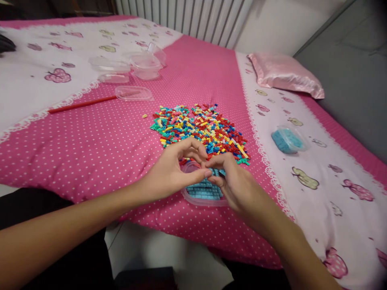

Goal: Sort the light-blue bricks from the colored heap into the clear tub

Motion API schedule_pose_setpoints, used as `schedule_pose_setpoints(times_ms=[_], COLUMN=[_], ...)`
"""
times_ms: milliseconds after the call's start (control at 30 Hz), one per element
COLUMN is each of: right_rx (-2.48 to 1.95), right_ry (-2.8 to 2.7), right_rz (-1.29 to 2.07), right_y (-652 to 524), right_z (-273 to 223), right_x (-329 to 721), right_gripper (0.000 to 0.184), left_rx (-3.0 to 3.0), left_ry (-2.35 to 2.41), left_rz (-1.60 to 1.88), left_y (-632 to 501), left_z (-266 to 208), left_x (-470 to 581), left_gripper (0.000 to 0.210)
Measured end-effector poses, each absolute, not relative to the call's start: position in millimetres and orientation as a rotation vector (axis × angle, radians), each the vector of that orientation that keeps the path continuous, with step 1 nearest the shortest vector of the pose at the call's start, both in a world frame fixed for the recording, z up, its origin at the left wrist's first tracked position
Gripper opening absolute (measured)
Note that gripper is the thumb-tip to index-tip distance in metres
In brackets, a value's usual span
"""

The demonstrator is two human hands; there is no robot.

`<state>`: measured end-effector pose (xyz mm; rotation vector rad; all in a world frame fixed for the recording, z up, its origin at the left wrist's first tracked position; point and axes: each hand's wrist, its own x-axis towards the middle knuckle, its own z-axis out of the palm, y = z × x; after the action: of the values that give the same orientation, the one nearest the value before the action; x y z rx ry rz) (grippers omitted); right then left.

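My left hand and my right hand meet fingertip to fingertip, both closed in a pinch. Whatever lies between the fingers is hidden or too small to name. Right below them sits a clear plastic container with rows of light blue toy bricks in it, partly covered by my hands. Just beyond my fingers spreads a heap of small loose toy bricks in red, yellow, blue, green and white.
Several clear containers and lids stand at the back left, near a red stick. A container of blue pieces rests on the right. A pink pillow lies at the back right of the bed.
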<state>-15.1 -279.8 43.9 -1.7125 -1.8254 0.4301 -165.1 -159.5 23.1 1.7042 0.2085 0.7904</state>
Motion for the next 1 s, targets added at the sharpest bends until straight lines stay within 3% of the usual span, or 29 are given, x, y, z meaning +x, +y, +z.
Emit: schedule_pose_setpoints(times_ms=[333,800,1000], right_rx=[-1.772,-1.907,-2.033], right_ry=[-1.826,-1.904,-2.01], right_rz=[0.292,0.142,0.023], right_y=[-284,-286,-295], right_z=[54,43,39], right_x=[-7,1,9], right_gripper=[0.003,0.011,0.015], left_rx=[1.966,2.31,2.676], left_ry=[0.362,0.306,0.01], left_rz=[0.905,0.89,0.737], left_y=[-161,-158,-145], left_z=[25,22,23], left_x=[-168,-174,-184], left_gripper=[0.007,0.015,0.036])
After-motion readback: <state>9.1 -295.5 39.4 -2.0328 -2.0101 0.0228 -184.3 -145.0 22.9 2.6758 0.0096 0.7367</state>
